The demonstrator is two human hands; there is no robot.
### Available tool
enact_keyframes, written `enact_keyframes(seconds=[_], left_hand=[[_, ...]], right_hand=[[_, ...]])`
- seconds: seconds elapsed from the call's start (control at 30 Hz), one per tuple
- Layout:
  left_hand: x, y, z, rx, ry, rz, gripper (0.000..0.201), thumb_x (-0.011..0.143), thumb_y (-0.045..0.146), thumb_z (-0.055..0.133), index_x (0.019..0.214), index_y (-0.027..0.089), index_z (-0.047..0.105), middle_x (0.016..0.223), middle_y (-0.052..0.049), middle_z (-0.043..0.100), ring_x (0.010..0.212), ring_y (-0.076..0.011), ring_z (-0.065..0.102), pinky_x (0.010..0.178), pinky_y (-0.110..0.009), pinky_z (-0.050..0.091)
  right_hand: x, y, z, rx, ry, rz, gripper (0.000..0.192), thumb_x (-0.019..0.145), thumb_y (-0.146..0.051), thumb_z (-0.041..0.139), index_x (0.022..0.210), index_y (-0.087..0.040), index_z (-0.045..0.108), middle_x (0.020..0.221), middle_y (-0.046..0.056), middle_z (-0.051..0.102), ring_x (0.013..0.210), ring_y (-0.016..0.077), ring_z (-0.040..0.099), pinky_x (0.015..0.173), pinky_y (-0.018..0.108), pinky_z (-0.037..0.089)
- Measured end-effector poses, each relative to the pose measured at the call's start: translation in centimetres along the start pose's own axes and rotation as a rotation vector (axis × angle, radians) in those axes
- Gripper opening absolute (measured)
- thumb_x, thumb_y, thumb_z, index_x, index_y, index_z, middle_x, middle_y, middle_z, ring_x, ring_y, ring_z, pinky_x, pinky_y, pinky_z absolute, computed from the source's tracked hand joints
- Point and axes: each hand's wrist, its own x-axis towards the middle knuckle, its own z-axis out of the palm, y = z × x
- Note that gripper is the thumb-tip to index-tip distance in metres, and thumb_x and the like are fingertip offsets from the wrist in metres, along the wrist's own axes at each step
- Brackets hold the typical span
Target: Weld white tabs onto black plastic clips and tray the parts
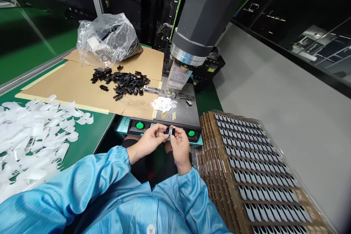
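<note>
Just in front of the press's green buttons, at the middle of the view, two bare hands meet. Left hand (149,139) and right hand (179,142) each pinch one end of a small black part (170,131) with a white piece on it, fingertips closed round it and holding it up off the tabletop, close to the body where it can be seen well. Both arms wear blue smock sleeves (115,190).

Directly beyond the hands sits the press base (189,115), a grey plate with two green buttons (139,125) on its front edge, one toward each hand. On the plate lies a little heap of white pieces (163,104), within easy reach. Above it hangs the big dark press head (203,11), with a metal collar and a labelled block at its lower end.

To the left, a flat cardboard sheet (71,84) covers the green tabletop (87,135) and carries a loose pile of black parts (123,80); behind them slumps a clear plastic bag (105,38) of more. Nearer on the left spreads a large scatter of curved white strips (33,135). To the right, a stack of brown trays (260,175) holds rows of dark and white parts in neat pockets.
</note>
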Motion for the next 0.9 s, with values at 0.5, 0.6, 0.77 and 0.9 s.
enact_keyframes(seconds=[0.5, 0.6, 0.77, 0.9], left_hand=[[-0.14, 0.57, 0.23, 0.001, 0.001, -0.024, 0.055, 0.081, 0.048, 0.089, 0.114, 0.011, 0.064, 0.103, -0.009, 0.072, 0.085, -0.0148, 0.069, 0.081, -0.03, 0.058], [-0.18, 0.66, 0.24, -0.003, -0.004, -0.03, 0.055, 0.081, 0.048, 0.089, 0.113, 0.012, 0.064, 0.1, -0.008, 0.072, 0.086, -0.0159, 0.07, 0.082, -0.03, 0.059], [-0.18, 0.65, 0.26, -0.006, 0.006, -0.033, 0.055, 0.08, 0.049, 0.089, 0.112, 0.012, 0.064, 0.093, -0.007, 0.073, 0.085, -0.0165, 0.071, 0.084, -0.031, 0.059], [-0.22, 0.55, 0.3, -0.017, 0.007, -0.034, 0.054, 0.079, 0.048, 0.09, 0.112, 0.012, 0.065, 0.1, -0.009, 0.073, 0.083, -0.0156, 0.071, 0.084, -0.031, 0.059]], right_hand=[[-0.32, 0.32, -0.09, 0.052, -0.003, 0.022, 0.031, 0.095, -0.03, 0.077, 0.121, -0.018, 0.066, 0.127, 0.014, 0.069, 0.121, 0.0264, 0.068, 0.111, 0.047, 0.055], [-0.39, 0.3, -0.1, 0.05, -0.007, 0.014, 0.031, 0.095, -0.029, 0.076, 0.122, -0.018, 0.066, 0.127, 0.014, 0.068, 0.12, 0.0257, 0.068, 0.11, 0.046, 0.056], [-0.45, 0.32, -0.1, 0.041, -0.012, 0.018, 0.032, 0.096, -0.031, 0.076, 0.123, -0.018, 0.065, 0.129, 0.014, 0.068, 0.121, 0.0258, 0.068, 0.109, 0.045, 0.056], [-0.45, 0.41, -0.13, 0.03, -0.008, 0.02, 0.033, 0.095, -0.033, 0.076, 0.123, -0.018, 0.065, 0.129, 0.014, 0.068, 0.121, 0.0265, 0.068, 0.108, 0.046, 0.057]])
